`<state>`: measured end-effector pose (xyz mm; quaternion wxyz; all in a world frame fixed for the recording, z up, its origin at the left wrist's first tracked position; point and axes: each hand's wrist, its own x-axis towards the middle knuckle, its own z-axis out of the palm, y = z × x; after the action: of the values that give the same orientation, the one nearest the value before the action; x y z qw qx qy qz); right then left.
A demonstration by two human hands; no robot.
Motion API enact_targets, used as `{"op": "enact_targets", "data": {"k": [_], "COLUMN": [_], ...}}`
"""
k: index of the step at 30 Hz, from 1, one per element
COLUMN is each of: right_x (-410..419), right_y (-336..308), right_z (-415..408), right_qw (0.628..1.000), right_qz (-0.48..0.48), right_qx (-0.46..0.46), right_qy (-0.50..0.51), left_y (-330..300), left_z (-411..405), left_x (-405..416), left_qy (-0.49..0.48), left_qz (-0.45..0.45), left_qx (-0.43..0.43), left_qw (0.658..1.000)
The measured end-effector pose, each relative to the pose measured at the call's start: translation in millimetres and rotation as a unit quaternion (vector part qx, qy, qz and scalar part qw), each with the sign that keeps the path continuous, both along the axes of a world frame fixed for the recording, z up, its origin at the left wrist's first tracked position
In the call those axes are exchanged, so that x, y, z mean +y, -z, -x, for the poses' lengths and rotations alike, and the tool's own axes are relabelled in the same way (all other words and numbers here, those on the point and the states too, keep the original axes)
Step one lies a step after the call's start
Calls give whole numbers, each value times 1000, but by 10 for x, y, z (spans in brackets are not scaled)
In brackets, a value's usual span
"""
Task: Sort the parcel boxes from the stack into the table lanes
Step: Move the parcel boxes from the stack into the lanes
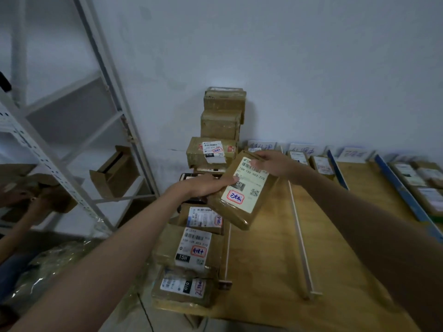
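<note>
A brown parcel box (242, 202) with a white label and a red-ringed stamp hangs tilted above the left end of the wooden table (268, 259). My left hand (203, 185) grips its left edge, thumb on the label. My right hand (273, 164) holds its far top edge. Behind it a stack of brown boxes (221, 125) rises against the wall. More labelled boxes (194, 250) lie in a row along the table's left edge.
White divider strips (300, 238) and blue rails (405, 195) split the table into lanes, with paper signs (303, 149) at the wall. Parcels (417, 178) lie in the right lanes. A metal shelf (72, 149) stands left, with another person's hands (31, 200) beside it.
</note>
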<state>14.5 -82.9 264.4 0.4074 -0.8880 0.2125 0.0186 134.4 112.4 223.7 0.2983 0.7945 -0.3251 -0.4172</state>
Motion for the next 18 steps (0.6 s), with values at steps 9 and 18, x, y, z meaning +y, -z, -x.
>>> {"op": "enact_targets", "data": {"k": [9,18], "right_x": [-29,-21], "right_y": [237,661], "right_z": [461,1054], "right_qw": [957,911], "right_qz": [-45,-246], "right_qx": [-108,-58], "right_qy": [264,325], "left_y": [239,303], "left_z": [365,816], "left_x": [-367,-831], "left_qy": [-70,-92], "left_qz": [42,49], "left_qx": [23,51], "left_qw": [996,993]}}
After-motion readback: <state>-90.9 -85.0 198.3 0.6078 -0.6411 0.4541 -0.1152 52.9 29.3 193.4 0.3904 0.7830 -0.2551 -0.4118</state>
